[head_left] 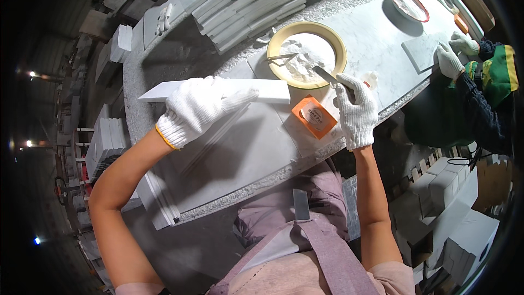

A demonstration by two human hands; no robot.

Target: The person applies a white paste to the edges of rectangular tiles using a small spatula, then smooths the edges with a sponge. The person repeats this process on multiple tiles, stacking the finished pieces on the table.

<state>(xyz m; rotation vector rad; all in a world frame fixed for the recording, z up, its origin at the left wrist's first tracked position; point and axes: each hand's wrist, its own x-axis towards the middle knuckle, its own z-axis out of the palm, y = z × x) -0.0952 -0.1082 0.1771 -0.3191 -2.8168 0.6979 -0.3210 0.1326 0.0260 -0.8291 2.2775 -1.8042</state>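
Note:
My left hand (pixel 199 106), in a white knit glove, grips a white stone tile (pixel 259 88) and holds it above the table. Gloved the same way, my right hand (pixel 355 106) is closed around the handle of a putty knife (pixel 323 74). The knife's blade reaches over the near right rim of a yellow bowl (pixel 275 37). White powder or paste (pixel 305 57) lies in this bowl, and a thin metal tool (pixel 283 56) rests across its left side. Between my hands, close to the bowl, an orange box (pixel 314 117) sits on the table.
Tall stacks of white tiles (pixel 251 8) line the far side of the stone-topped table (pixel 218 186). At right, a co-worker's gloved hands (pixel 450 60) touch a tile (pixel 420 52); a red-rimmed bowl (pixel 409 5) stands beyond. More tiles (pixel 431 191) stand lower right.

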